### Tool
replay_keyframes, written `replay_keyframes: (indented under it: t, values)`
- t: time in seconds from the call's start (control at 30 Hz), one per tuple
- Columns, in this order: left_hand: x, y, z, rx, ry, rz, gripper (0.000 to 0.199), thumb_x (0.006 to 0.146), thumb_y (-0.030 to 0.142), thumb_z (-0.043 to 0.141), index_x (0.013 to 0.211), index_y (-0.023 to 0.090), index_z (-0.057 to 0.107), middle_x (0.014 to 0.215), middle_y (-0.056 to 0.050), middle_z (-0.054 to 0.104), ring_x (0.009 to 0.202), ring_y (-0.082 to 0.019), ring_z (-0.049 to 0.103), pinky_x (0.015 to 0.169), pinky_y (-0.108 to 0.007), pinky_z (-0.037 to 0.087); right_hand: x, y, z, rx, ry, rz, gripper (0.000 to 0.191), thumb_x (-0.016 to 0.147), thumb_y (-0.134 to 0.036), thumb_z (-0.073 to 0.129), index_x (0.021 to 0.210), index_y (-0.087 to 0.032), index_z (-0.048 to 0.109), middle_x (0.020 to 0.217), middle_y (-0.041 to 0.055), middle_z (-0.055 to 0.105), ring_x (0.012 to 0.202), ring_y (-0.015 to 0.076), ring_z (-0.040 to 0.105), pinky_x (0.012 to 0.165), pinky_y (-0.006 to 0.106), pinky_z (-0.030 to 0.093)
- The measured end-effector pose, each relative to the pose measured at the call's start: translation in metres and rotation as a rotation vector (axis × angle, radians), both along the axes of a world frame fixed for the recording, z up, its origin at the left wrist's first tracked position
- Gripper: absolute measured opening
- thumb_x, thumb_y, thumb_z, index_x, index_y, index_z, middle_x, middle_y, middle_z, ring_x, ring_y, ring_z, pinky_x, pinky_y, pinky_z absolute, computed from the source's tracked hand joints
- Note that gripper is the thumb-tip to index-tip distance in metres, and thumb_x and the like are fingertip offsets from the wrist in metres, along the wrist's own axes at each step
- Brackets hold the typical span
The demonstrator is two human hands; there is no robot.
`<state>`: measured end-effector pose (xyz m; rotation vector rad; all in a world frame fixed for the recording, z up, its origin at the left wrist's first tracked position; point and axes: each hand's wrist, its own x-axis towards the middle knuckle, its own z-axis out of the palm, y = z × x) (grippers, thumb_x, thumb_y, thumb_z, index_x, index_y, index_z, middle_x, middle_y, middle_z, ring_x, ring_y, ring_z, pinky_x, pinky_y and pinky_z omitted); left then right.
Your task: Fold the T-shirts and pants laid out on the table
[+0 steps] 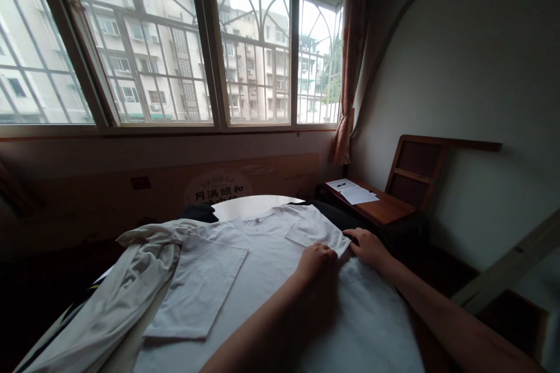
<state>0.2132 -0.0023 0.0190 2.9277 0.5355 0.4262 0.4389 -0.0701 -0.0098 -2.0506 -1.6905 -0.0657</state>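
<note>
Grey-white wall (472, 70) fills the right of this dim room, and across the front it's barred windows (258, 81) giving onto pale apartment blocks! Beneath them, the white surface (251, 204) shows its curved, shiny far rim, most of it under cloth. And there's the white T-shirt (262, 268), front and centre on that surface, collar (257, 220) pointing at the windows, long axis running from there back towards the person, the near end out of view. Both sleeves lie inward over the body! A crumpled pale garment (144, 268) flanks it on the left; beyond, at right, papers (356, 192) lie on brown wooden furniture (394, 203). Now the hands: the left hand (318, 261), fingers curled, rests by the right-side sleeve; the right hand (367, 247) touches that sleeve's outer corner, fingers bent. Whether either one pinches fabric, I cannot tell.
</note>
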Motion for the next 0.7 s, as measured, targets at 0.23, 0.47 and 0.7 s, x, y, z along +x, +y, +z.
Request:
replay_keyframes:
  t: [0.23,0.47,0.7]
  values:
    - [-0.008,-0.001,0.002,0.074,-0.176,0.031,0.014,0.089,0.016,0.051,0.090,0.018,0.065,0.096,-0.008,0.071,0.090,-0.021,0.064,0.078,-0.030,0.049,-0.016,-0.001,0.005,0.002,-0.150,-0.028,0.048,0.086,-0.011,0.047,0.129,-0.021,0.065,0.114,0.0083,0.071,0.105,0.0235,0.065,0.094,0.034,0.046]
    - [-0.006,0.000,-0.005,0.031,-0.102,0.027,0.015,0.093,0.028,0.053,0.093,0.020,0.066,0.099,-0.007,0.072,0.092,-0.021,0.064,0.084,-0.031,0.050,-0.025,-0.010,0.020,-0.096,-0.197,-0.016,0.052,0.082,-0.008,0.047,0.128,-0.024,0.067,0.114,0.0085,0.072,0.107,0.0228,0.066,0.093,0.031,0.047]
    - [-0.029,0.028,0.011,-0.074,-0.143,0.605,0.030,0.094,0.027,0.049,0.119,0.018,0.063,0.121,-0.012,0.066,0.115,-0.030,0.056,0.094,-0.041,0.046,-0.015,0.012,0.046,-0.053,0.025,0.118,0.065,0.073,-0.001,0.048,0.133,-0.019,0.064,0.136,0.0103,0.064,0.126,0.0227,0.059,0.111,0.035,0.042]
